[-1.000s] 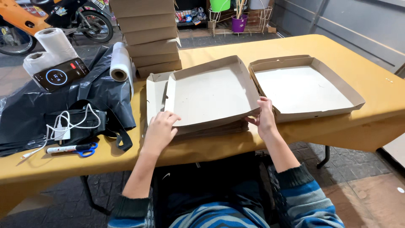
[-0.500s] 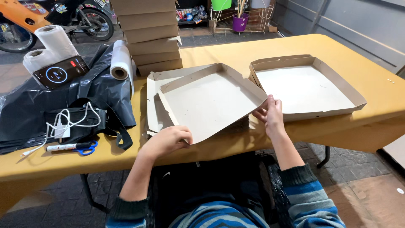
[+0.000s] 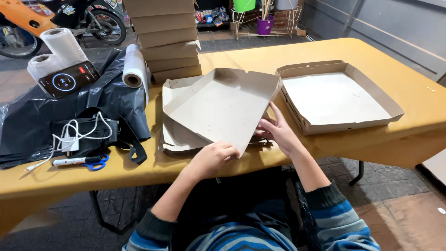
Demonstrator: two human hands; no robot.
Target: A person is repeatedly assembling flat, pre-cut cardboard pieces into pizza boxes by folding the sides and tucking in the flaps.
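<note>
I hold a shallow brown cardboard tray [image 3: 223,104] tilted up off the table, its near edge raised and its inside facing me. My left hand [image 3: 214,155] grips its lower near corner. My right hand [image 3: 277,130] is under its right side, fingers spread against the underside. Beneath it lies a flat stack of unfolded cardboard blanks [image 3: 179,135]. To the right a finished open cardboard box [image 3: 339,97] rests flat on the yellow table [image 3: 418,93].
A tall stack of folded boxes [image 3: 165,39] stands at the back. Left of it are a black plastic sheet [image 3: 28,130], rolls of white bags [image 3: 134,67], a phone showing a timer [image 3: 68,79], a white cable [image 3: 79,132], and a marker with blue scissors [image 3: 81,161].
The cardboard tray, flat on the stack a second ago, has been lifted and tilted up toward me. My left hand moved to its near corner, my right hand under its right side.
</note>
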